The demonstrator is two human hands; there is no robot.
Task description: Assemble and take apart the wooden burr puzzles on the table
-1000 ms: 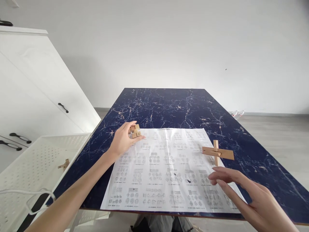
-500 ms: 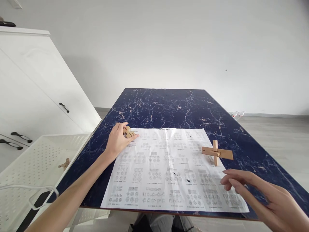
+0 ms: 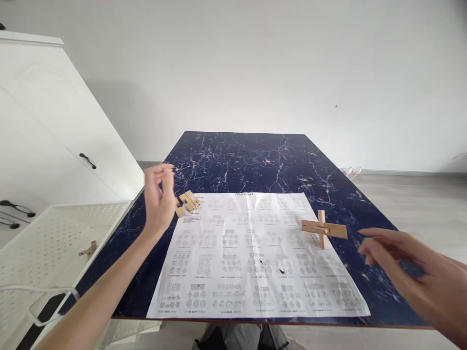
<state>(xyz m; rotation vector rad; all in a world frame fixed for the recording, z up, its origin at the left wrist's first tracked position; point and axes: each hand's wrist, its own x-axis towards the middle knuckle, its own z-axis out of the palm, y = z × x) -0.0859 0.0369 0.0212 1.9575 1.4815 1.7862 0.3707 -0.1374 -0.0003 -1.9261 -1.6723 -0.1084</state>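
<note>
My left hand [image 3: 159,201] is raised over the table's left side, fingers loosely bent, with nothing visible in it. Just right of it, several notched wooden puzzle pieces [image 3: 188,200] lie at the upper left corner of a printed instruction sheet [image 3: 241,238]. On the sheet's right edge rests a wooden cross-shaped puzzle [image 3: 324,229], made of a flat bar and an upright stick crossing at the middle. My right hand [image 3: 397,257] hovers to its right, apart from it, fingers loosely bent and holding nothing visible.
The dark blue marbled table [image 3: 241,160] carries the sheet. A white perforated basket [image 3: 44,243] at the left holds another small wooden piece [image 3: 88,249]. A white cable [image 3: 40,289] crosses its near side. A white cabinet [image 3: 54,116] stands behind, and a pale wall beyond.
My left hand has let go of the wooden pieces and lifted up and left. My right hand has moved right, away from the cross-shaped puzzle. The view has shifted slightly.
</note>
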